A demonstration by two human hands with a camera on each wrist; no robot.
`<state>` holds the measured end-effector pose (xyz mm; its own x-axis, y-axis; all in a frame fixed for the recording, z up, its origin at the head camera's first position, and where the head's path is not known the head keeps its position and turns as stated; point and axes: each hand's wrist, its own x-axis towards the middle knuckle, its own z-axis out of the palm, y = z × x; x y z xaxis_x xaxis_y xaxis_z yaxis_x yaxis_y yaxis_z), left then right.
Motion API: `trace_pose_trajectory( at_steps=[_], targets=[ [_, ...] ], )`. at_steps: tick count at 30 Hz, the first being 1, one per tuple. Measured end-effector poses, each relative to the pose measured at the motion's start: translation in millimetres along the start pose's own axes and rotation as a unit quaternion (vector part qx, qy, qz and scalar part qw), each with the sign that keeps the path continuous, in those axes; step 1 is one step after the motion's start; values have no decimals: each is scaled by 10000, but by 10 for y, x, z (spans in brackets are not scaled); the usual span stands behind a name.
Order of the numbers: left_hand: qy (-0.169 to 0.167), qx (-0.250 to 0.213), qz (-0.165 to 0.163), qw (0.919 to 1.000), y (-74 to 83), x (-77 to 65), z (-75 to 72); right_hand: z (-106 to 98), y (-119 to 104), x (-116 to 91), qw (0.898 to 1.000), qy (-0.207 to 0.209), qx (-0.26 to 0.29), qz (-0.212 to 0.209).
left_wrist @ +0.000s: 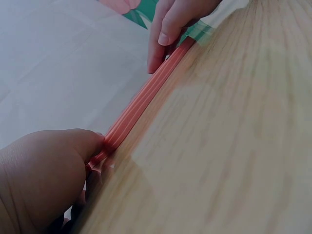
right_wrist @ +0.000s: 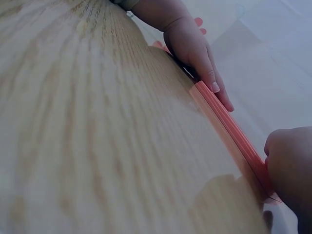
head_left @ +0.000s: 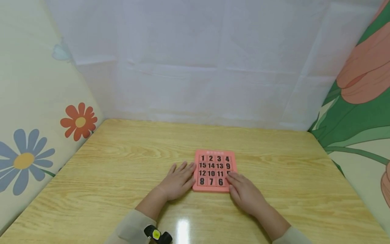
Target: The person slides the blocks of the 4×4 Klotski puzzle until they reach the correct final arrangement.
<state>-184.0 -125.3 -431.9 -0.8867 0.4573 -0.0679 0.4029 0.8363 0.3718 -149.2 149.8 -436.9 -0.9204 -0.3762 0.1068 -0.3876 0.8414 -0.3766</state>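
A pink number sliding puzzle (head_left: 211, 188) lies flat on the wooden table, its top row reading 1, 2, 3, 4. Along its left edge rests my left hand (head_left: 178, 182), fingers stretched out and thumb touching the lower left side. My right hand (head_left: 247, 196) lies at the lower right, fingertips on the tiles of the right column and thumb by the near corner. Those fingers cover part of a tile in the third row and the bottom right spot. From the left wrist view, the puzzle's pink side (left_wrist: 141, 102) appears edge-on between both hands.
The wooden table (head_left: 122, 152) extends around the puzzle. A white cloth (head_left: 195, 67) hangs behind it, with flower-printed panels on the left (head_left: 30, 101) and right (head_left: 362, 112). A black band (head_left: 156, 234) with a yellow face sits on the left sleeve.
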Motion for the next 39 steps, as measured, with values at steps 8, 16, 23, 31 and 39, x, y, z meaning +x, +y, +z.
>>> trace_pose_trajectory(
  at_steps=[8,16,23,31,39],
  targets=[
    [-2,-3,-27,10000,7,-13,0,26,-15,-7,9999,127,-2,-88],
    [0,9,-7,10000,17,-16,-14,68,-159,-61,9968,220,-22,-763],
    [-33,39,-31,10000,29,-23,-27,100,-216,-91,9962,-34,-98,-868],
    [-52,-13,-23,10000,51,-46,-48,86,-178,-117,9965,4,-124,-828],
    [-57,23,-6,10000,43,-40,-47,67,-119,-146,9968,50,-133,-790]
  ],
)
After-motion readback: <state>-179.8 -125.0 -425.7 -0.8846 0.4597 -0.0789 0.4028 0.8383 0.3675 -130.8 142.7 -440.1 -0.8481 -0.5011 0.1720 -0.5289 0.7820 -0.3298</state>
